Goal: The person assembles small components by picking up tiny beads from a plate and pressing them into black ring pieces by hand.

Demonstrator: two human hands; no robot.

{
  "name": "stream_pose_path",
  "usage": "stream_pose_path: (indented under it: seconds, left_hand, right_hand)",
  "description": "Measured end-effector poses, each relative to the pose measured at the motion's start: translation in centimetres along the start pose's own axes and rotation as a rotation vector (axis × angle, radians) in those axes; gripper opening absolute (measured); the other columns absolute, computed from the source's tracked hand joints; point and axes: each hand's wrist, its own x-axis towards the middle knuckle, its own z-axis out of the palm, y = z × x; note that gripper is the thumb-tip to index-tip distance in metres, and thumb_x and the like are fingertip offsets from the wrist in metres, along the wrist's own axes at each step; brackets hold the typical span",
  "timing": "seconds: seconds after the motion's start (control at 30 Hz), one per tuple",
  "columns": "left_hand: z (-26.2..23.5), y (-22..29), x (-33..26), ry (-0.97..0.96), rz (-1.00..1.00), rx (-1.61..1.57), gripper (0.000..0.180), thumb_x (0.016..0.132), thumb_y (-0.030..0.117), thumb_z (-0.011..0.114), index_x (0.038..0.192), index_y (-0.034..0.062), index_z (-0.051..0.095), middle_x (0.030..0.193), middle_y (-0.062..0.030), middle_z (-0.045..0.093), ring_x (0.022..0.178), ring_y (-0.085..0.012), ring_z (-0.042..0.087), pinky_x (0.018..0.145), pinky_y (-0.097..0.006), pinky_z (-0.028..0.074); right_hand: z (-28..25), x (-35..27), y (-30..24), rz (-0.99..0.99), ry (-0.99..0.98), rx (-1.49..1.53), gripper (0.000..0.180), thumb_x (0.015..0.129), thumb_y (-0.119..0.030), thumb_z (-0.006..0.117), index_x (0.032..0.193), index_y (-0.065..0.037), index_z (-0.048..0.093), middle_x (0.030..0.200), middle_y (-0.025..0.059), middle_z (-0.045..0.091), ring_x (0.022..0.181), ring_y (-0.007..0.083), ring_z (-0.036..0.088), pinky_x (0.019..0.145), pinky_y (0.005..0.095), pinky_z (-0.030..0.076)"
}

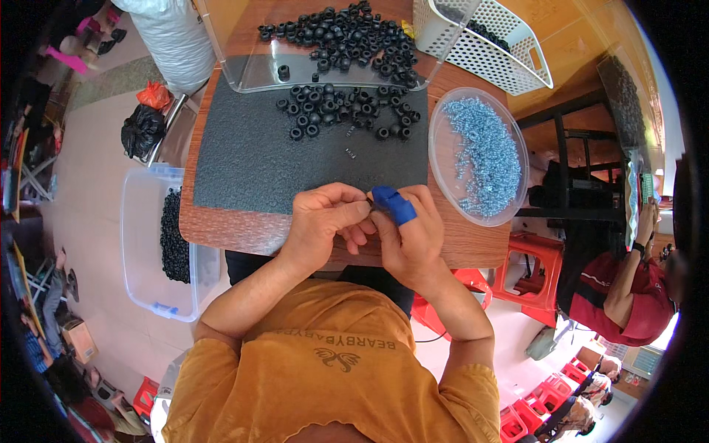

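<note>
My left hand [319, 225] and my right hand [415, 235] meet at the table's front edge, fingertips closed together. Between them is a small dark part [370, 204], mostly hidden by the fingers. Blue tape [394, 204] wraps my right index finger. Beyond the hands, a dark textured mat [244, 148] covers much of the tabletop. Two small metal springs, one of them the nearer spring [350, 153], lie on it. Farther back sits a loose group of round, hollow black plastic pieces [325, 107].
A clear tray [340, 83] holds more black pieces at the back. To the right stand a round clear tub [438, 166] of small bluish pieces and a white perforated basket [473, 55]. A clear bin [140, 251] with black parts is at left. A co-worker [620, 295] sits at far right.
</note>
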Motion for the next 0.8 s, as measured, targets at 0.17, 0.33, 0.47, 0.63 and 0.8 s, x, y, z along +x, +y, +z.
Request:
stream_pose_path:
  seconds: [0.17,0.33,0.47,0.63,0.8]
  left_hand:
    - [0.2,0.1,0.0,0.050,0.027,-0.119,0.014,0.087,0.010,0.062,0.092,-0.0034,0.062,0.075,-0.0096,0.065,0.055,-0.0122,0.060,0.049,-0.022,0.049]
    - [0.7,0.1,0.2,0.056,0.058,-0.115,0.012,0.086,0.007,0.061,0.091,-0.0039,0.061,0.080,-0.0081,0.064,0.062,-0.0139,0.062,0.054,-0.026,0.053]
    - [0.6,0.0,0.3,0.054,0.060,-0.104,0.011,0.086,0.007,0.062,0.090,-0.0034,0.061,0.079,-0.0068,0.063,0.063,-0.0121,0.061,0.055,-0.025,0.053]
    - [0.4,0.1,0.1,0.034,-0.005,-0.084,0.013,0.086,0.009,0.061,0.092,-0.0034,0.061,0.077,-0.0080,0.063,0.064,-0.0144,0.063,0.056,-0.026,0.054]
    - [0.1,0.2,0.3,0.004,-0.069,-0.121,0.019,0.089,0.012,0.058,0.096,-0.0049,0.060,0.076,-0.0104,0.063,0.063,-0.0182,0.064,0.056,-0.029,0.054]
  right_hand:
    - [-0.7,0.8,0.2,0.041,-0.064,-0.010,0.039,0.061,-0.003,0.073,0.095,0.005,0.056,0.086,0.0163,0.059,0.076,0.0341,0.055,0.065,0.0409,0.046]
    - [0.4,1.0,0.6,-0.032,-0.126,-0.051,0.036,0.060,-0.011,0.076,0.086,0.003,0.055,0.082,0.0161,0.057,0.074,0.0328,0.052,0.061,0.0407,0.042]
    - [0.8,0.7,1.1,-0.118,-0.127,-0.128,0.029,0.059,-0.011,0.074,0.069,-0.001,0.049,0.071,0.0137,0.050,0.066,0.0307,0.047,0.056,0.0414,0.037]
    - [1.0,0.5,1.6,-0.156,-0.124,-0.118,0.028,0.059,-0.010,0.072,0.065,-0.003,0.046,0.066,0.0124,0.046,0.062,0.0300,0.045,0.054,0.0414,0.036]
    - [0.8,0.5,1.7,-0.118,-0.134,-0.091,0.026,0.060,-0.008,0.071,0.063,-0.003,0.046,0.064,0.0133,0.046,0.061,0.0307,0.046,0.054,0.0416,0.037]
